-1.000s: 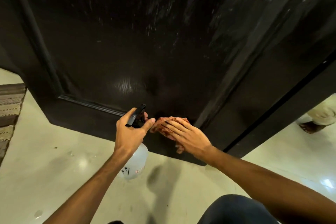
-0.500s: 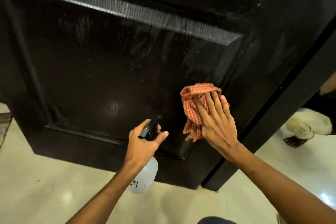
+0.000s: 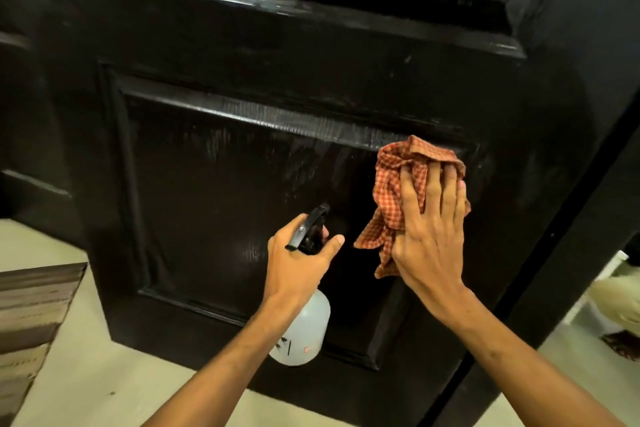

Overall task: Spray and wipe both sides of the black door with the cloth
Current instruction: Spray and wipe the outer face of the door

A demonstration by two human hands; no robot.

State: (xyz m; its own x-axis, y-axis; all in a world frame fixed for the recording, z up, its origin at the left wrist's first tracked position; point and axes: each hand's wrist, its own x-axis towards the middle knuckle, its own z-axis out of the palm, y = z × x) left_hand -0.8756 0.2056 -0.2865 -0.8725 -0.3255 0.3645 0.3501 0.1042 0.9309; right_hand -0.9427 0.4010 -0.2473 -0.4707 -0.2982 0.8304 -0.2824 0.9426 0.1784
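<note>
The right hand (image 3: 429,239) presses a red checked cloth (image 3: 391,191) flat against the black door (image 3: 214,184), fingers straight, at the upper right corner of the lower recessed panel. Just left of it, the left hand (image 3: 298,263) grips a spray bottle (image 3: 304,333) by its black trigger head, the translucent body hanging below the wrist. Pale floor (image 3: 86,385) lies below, with a striped rug (image 3: 27,305) at left.

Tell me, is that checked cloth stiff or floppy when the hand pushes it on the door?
Probably floppy: the checked cloth is bunched in folds under the right hand, and a loose corner hangs below the palm. It likely slides easily, since the black door looks glossy with wet streaks. It seems light, as flat fingers alone keep it pressed up there.
</note>
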